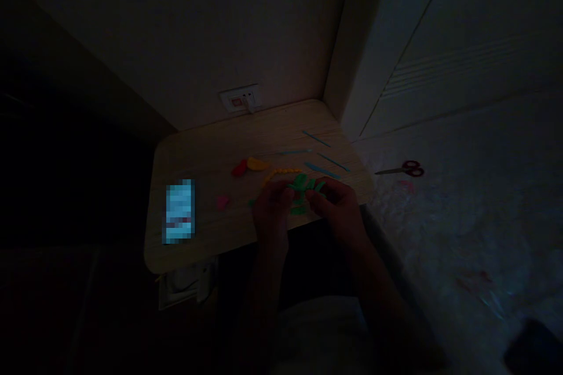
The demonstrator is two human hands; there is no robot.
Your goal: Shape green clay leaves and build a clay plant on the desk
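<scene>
While both forearms extend over the near edge of the worktop (206, 149), the left hand (271, 205) and the right hand (341, 206) meet at a green leafy piece (301, 179). Each hand is nearly closed, with thumb and fingers pinched on the green piece, which is positioned between them above the near right part of the worktop. The dim light hides the exact finger contact. Just beyond the hands lies an orange knobbly strand (285, 171). To its left, a yellow piece (257, 163) adjoins a red piece (240, 168). A pink piece (222, 203) lies left of the left hand; farther left is a lit, pixelated rectangle (179, 211). Slim blue tools (322, 170) occupy the right side of the worktop. Beyond its right edge, scissors (411, 169) with red handles rest on a pale surface (440, 217).
</scene>
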